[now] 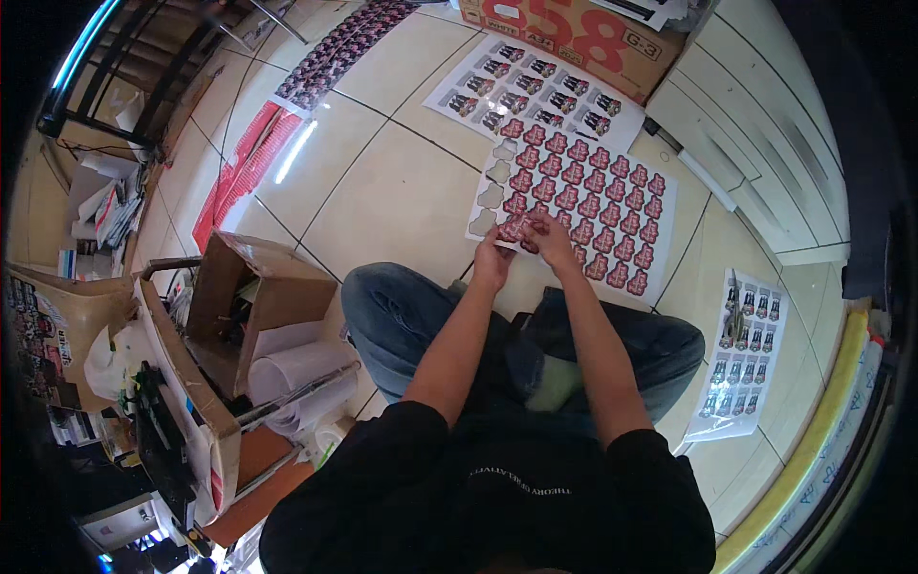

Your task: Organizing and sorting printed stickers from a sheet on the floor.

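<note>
A white sheet of red die-cut stickers (660,206) lies on the tiled floor before my crossed legs. Bare sticker-shaped patches (491,197) run down its left column, with one red sticker left at the top. My left hand (491,262) grips the sheet's near left corner, thumb on top. Close beside it on the right, my right hand (552,241) has its fingers pinched together at a red sticker (511,229) between the two hands. Whether that sticker is partly lifted is too small to tell. My fingers partly cover the nearest row.
Beyond lies another sticker sheet (531,91), by a cardboard box (574,38) and white drawers (765,115). A third sheet (741,354) is at right. Red strips (249,163) lie at far left. An open carton (273,277) and a paper roll (296,383) stand left of my knee.
</note>
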Demonstrator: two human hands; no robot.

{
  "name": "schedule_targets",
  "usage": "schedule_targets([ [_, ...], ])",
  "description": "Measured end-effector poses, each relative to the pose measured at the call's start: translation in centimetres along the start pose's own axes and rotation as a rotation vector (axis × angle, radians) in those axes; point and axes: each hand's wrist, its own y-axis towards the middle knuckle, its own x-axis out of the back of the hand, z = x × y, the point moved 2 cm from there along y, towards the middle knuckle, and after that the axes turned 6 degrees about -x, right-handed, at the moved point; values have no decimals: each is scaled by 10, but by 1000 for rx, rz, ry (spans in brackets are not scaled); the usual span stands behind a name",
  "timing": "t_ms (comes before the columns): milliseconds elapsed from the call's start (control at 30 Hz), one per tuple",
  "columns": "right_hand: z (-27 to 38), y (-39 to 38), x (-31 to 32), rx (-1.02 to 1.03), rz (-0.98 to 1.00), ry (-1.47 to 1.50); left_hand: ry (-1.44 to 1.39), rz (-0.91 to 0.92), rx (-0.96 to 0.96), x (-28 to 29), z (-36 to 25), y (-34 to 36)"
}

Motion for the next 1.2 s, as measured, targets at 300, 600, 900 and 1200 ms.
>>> schedule_targets([
  [300,8,9,-6,206,21,-491,33,-75,38,14,7,10],
  [600,29,42,1,162,448,-545,157,-88,50,-3,11,-20],
  [900,27,58,2,277,541,-587,467,-130,-21,-2,17,-18],
  [1200,13,40,65,-125,536,-394,5,-98,134,-4,50,-7],
])
